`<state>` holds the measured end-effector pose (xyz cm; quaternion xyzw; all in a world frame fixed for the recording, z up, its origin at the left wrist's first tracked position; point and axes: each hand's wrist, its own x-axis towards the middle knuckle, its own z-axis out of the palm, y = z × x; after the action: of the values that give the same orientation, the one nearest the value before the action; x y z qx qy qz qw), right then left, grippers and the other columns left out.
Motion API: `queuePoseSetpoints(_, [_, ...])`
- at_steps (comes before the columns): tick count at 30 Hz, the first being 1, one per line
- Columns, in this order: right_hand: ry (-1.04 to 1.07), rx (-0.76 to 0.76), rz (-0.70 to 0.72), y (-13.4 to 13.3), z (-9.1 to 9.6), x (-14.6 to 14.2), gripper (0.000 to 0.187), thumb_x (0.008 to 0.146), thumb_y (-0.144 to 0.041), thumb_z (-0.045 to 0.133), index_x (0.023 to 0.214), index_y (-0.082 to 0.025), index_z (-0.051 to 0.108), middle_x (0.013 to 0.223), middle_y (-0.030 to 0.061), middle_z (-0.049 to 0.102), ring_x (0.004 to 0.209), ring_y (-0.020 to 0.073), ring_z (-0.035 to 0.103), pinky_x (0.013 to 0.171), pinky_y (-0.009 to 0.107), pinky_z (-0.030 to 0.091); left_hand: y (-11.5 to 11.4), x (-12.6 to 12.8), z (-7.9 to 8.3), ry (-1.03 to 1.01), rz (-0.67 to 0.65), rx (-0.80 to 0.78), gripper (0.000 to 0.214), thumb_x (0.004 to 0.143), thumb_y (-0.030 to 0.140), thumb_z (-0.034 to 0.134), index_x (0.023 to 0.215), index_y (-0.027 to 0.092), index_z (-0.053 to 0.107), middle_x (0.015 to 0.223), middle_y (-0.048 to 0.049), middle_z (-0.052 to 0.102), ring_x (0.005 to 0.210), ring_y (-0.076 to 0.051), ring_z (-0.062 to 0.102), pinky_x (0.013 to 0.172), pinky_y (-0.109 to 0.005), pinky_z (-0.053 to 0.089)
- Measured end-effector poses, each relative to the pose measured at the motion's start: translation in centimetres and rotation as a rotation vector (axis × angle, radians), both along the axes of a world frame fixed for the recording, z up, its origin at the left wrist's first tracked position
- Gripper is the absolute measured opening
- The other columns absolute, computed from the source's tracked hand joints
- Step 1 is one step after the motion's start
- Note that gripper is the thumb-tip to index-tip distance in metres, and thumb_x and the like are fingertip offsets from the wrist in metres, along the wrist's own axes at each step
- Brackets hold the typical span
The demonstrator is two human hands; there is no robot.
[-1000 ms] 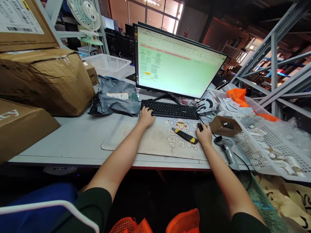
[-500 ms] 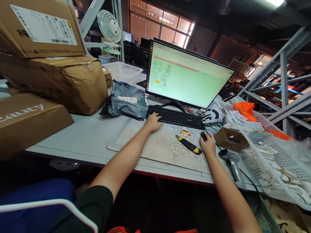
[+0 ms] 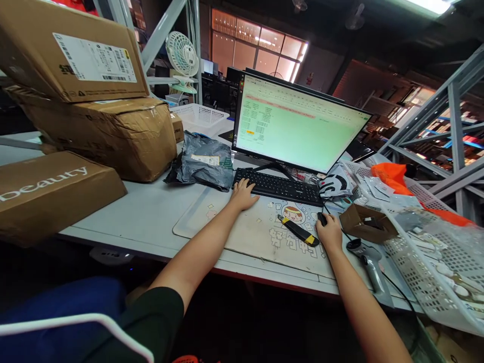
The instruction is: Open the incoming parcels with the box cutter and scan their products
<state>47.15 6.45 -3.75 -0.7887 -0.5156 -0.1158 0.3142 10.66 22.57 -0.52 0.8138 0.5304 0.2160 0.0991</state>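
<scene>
Two things have shifted over the last second, and both belong to the camera rather than the hands: the view has swung up and leftward, so the stacked cardboard boxes (image 3: 91, 131) fill more of the left side and the monitor (image 3: 298, 126) sits further right, while the hands hold the same posts on the desk mat (image 3: 245, 232). That suggests steady computer work, not a change of activity. The left hand (image 3: 244, 194) lies palm down with loosely curled fingers resting on the near left corner of the black keyboard (image 3: 280, 185), gripping nothing. The right hand (image 3: 329, 232) is cupped over the black mouse (image 3: 322, 218), of which only the front end shows past the fingertips. Between the two hands, just left of the right one, a yellow-and-black utility knife (image 3: 298, 231) lies flat on the mat, untouched. A handheld scanner (image 3: 368, 259) rests just right of the right wrist, beside an open small carton (image 3: 366, 223).
</scene>
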Motion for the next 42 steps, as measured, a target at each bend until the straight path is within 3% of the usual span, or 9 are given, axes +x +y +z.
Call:
queuePoseSetpoints(10, [0.004,0.052,0.024,0.0,0.0,0.0,0.055,0.086,-0.041,0.052,0.127,-0.011,0.073,0.135,0.0221,0.064,0.122,0.0348,0.06,0.109,0.05,0.049,-0.5,0.6,-0.4,0.042,0.029,0.076,0.065,0.1,0.057,0.055,0.155,0.021,0.056,0.174,-0.0169,0.026,0.16,-0.038,0.025,0.131,-0.059,0.022])
queuePoseSetpoints(15, [0.033,0.051,0.019,0.2,-0.1,0.2,0.056,0.087,-0.044,0.052,0.129,-0.013,0.073,0.135,0.0198,0.065,0.122,0.0338,0.061,0.11,0.048,0.049,-1.1,0.6,0.0,0.075,0.003,0.111,0.063,0.102,0.054,0.052,0.155,0.02,0.056,0.178,-0.0132,0.013,0.165,-0.036,0.013,0.132,-0.06,0.022])
queuePoseSetpoints(23, [0.05,0.016,-0.025,-0.2,0.1,-0.2,0.055,0.082,-0.039,0.055,0.128,-0.015,0.074,0.138,0.0184,0.064,0.121,0.0333,0.061,0.108,0.047,0.049,-0.9,1.4,0.4,0.146,0.015,0.07,0.066,0.102,0.05,0.051,0.162,0.021,0.047,0.176,-0.0148,0.021,0.161,-0.04,0.024,0.129,-0.068,0.02])
queuePoseSetpoints(34, [0.054,0.037,0.002,0.1,-0.1,0.1,0.057,0.08,-0.037,0.054,0.126,-0.012,0.075,0.134,0.02,0.065,0.122,0.0337,0.059,0.112,0.048,0.047,-0.6,1.2,0.1,0.132,-0.003,0.071,0.063,0.104,0.05,0.046,0.161,0.025,0.048,0.176,-0.0116,0.023,0.162,-0.036,0.022,0.131,-0.064,0.018])
queuePoseSetpoints(42, [0.071,0.023,0.008,0.2,-0.1,0.0,0.057,0.08,-0.036,0.054,0.127,-0.011,0.075,0.133,0.0208,0.065,0.122,0.0342,0.06,0.112,0.049,0.047,-0.8,1.8,0.5,0.156,-0.007,0.049,0.066,0.103,0.05,0.049,0.161,0.02,0.047,0.176,-0.0155,0.02,0.162,-0.04,0.019,0.127,-0.073,0.018])
